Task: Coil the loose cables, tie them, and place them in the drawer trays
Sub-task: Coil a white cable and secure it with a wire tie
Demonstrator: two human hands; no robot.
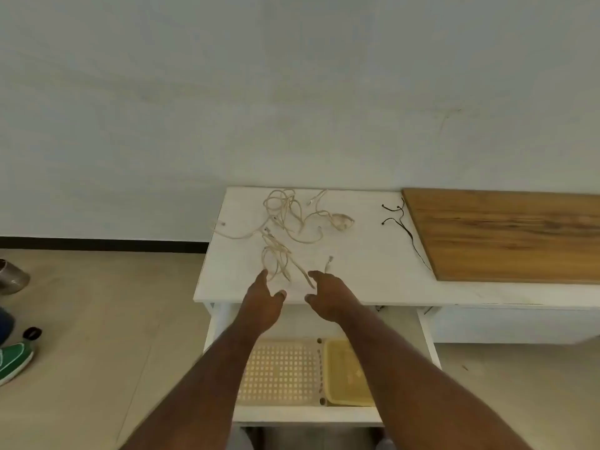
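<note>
Green shoe (13,360): on the floor at far left, well apart from the cabinet.
White cables (285,219): thin, cream-white, lying loose and tangled on the white cabinet top (373,254), toward its left and back.
Left hand (263,303): over the top's front edge, fingers relaxed and spread, holding nothing, fingertips just beside the nearest loop.
Right hand (328,297): likewise released; whether it touches a cable end cannot be told.
Perforated tray (282,368): in the open drawer (428,332) below, partly hidden by the forearms.
Yellow tray (344,375): beside it, right.
Black ties (399,219): near the wooden board (506,235).
</note>
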